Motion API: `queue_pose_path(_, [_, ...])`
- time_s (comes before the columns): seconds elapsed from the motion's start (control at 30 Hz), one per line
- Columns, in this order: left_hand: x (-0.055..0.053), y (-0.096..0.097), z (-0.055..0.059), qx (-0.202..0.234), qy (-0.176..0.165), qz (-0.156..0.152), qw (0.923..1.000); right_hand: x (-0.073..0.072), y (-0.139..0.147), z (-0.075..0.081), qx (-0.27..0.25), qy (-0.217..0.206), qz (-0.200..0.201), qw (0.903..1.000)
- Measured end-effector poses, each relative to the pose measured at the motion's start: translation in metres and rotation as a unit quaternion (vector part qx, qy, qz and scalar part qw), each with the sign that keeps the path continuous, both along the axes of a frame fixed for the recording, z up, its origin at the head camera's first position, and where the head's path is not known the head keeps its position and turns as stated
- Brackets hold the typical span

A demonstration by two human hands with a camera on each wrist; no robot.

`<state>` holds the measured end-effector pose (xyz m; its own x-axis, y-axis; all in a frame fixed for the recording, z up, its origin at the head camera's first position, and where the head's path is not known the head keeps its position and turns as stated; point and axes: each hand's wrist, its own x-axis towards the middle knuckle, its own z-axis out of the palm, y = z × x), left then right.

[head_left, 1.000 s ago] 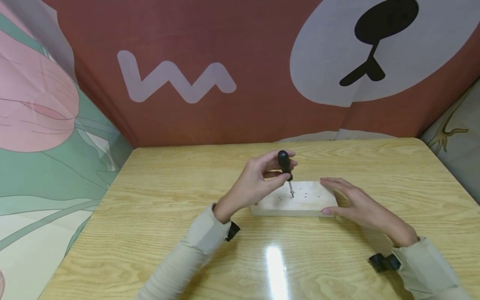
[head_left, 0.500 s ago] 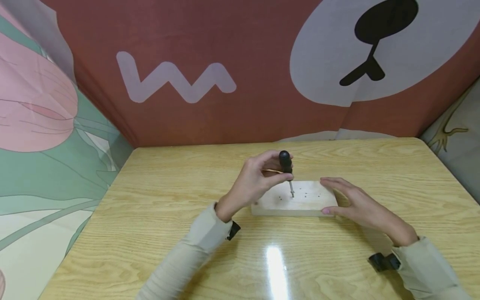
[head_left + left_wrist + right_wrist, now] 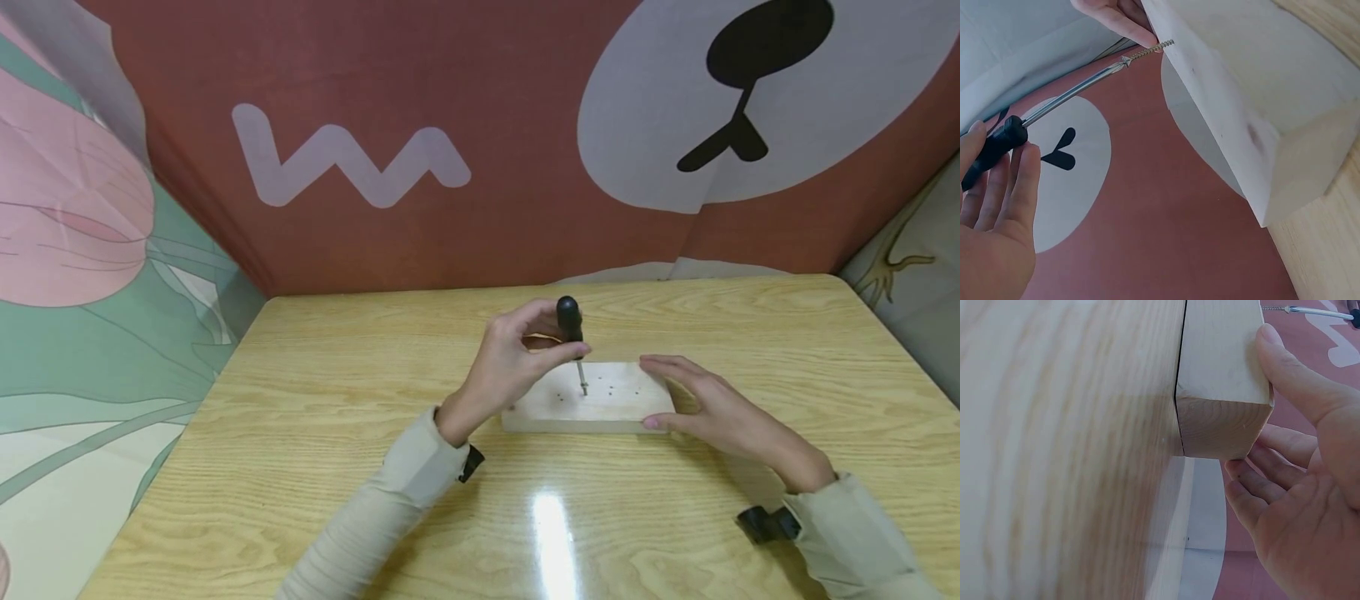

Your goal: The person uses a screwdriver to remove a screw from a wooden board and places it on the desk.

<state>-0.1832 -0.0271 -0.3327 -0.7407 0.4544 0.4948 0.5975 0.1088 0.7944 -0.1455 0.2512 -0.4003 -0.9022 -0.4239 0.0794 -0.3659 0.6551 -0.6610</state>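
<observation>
A pale wooden block (image 3: 600,408) with several small holes in its top lies flat on the table. Standing upright in it is a brass-coloured screw (image 3: 1150,51), most of its thread still showing above the wood. My left hand (image 3: 513,354) grips the black handle of a screwdriver (image 3: 569,317), thumb on one side and fingers on the other. The screwdriver's metal shaft (image 3: 1075,90) meets the screw's head. At the block's right end my right hand (image 3: 712,408) holds it, the thumb (image 3: 1291,372) on the near side and the fingers on the far side.
The wood-grain table (image 3: 360,367) runs back to a reddish printed cloth wall (image 3: 420,250). Another printed cloth (image 3: 75,333) hangs at the left. Black wrist cameras sit on both cuffs, and a bright reflection (image 3: 553,542) lies on the tabletop in front.
The fingers of my left hand have shifted round the screwdriver handle, with the far fingertips drawing back. The screwdriver stays on the screw. The block and my right hand have kept still.
</observation>
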Motion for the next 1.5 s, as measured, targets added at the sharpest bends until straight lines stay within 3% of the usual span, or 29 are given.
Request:
queue_pose_path(0.4, [0.0, -0.005, 0.001, 0.009, 0.033, 0.039, 0.9987, 0.0, 0.001, 0.001, -0.003, -0.005, 0.001, 1.0])
queue_pose_path(0.6, [-0.001, -0.008, 0.0, 0.031, 0.006, 0.032, 0.999, 0.0, 0.001, 0.0, 0.0, -0.011, -0.001, 0.9999])
queue_pose_path(0.83, [0.0, -0.011, -0.001, 0.056, -0.03, 0.004, 0.998, 0.0, 0.0, 0.0, -0.002, -0.008, 0.0, 1.0])
queue_pose_path(1.0, [-0.002, -0.013, -0.004, 0.064, -0.033, 0.004, 0.9974, 0.001, 0.001, 0.0, 0.0, -0.005, 0.0, 1.0])
queue_pose_path(1.17, [-0.002, -0.017, -0.007, 0.058, -0.018, 0.015, 0.998, 0.0, 0.001, 0.0, -0.001, -0.008, 0.001, 1.0])
queue_pose_path(1.33, [-0.002, -0.021, -0.009, 0.024, 0.001, 0.038, 0.999, 0.0, 0.001, 0.0, -0.002, -0.01, 0.001, 1.0])
queue_pose_path(1.5, [-0.003, -0.024, -0.011, 0.007, 0.001, 0.043, 0.9991, 0.001, 0.0, 0.0, 0.001, -0.006, 0.0, 1.0])
